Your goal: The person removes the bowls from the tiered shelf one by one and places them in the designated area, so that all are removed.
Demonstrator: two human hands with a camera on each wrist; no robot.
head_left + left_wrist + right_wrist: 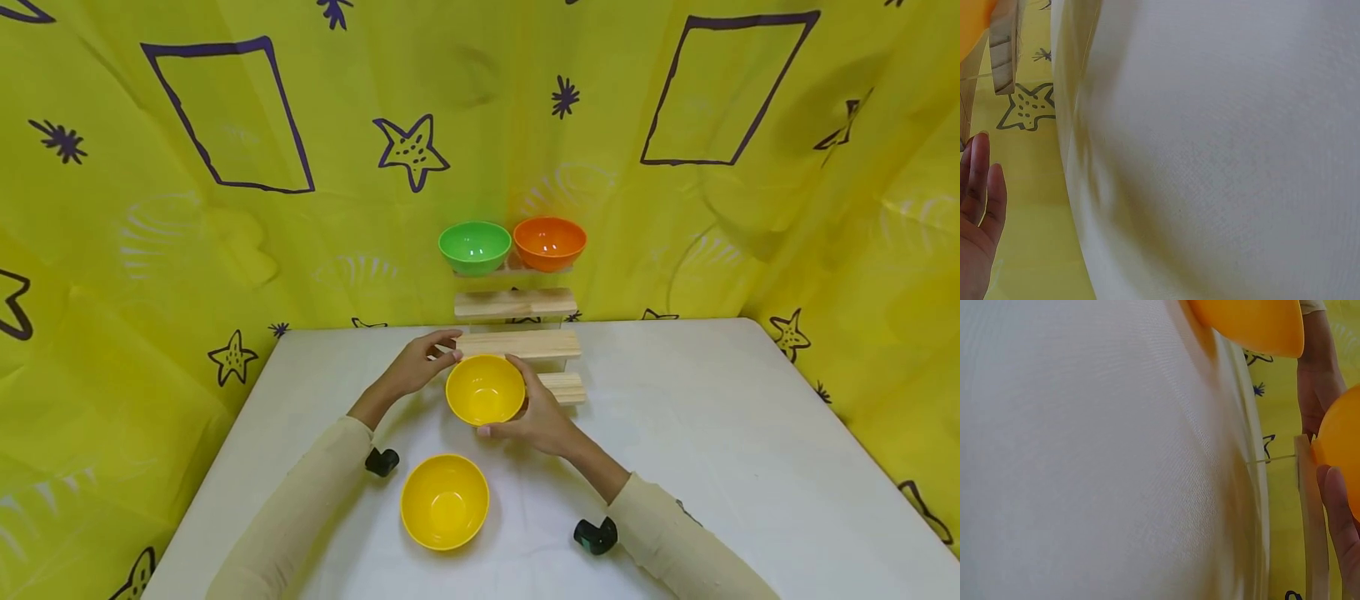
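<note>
My right hand (546,421) holds a yellow bowl (485,392) by its right side, thumb at the near rim and fingers at the far side. The bowl is in front of the lower slats of a stepped wooden rack (519,344) and hides part of them. At the rack's left end is my left hand (412,367), its fingertips by a slat; in the left wrist view its fingers (996,200) look fairly straight. Whether they touch the wood is hard to tell. A second yellow bowl (445,502) stands on the table nearer to me.
On the rack's top step sit a green bowl (475,247) and an orange bowl (550,243), side by side. A white-covered table (675,433) lies under everything. Yellow patterned cloth (510,142) hangs behind and at both sides.
</note>
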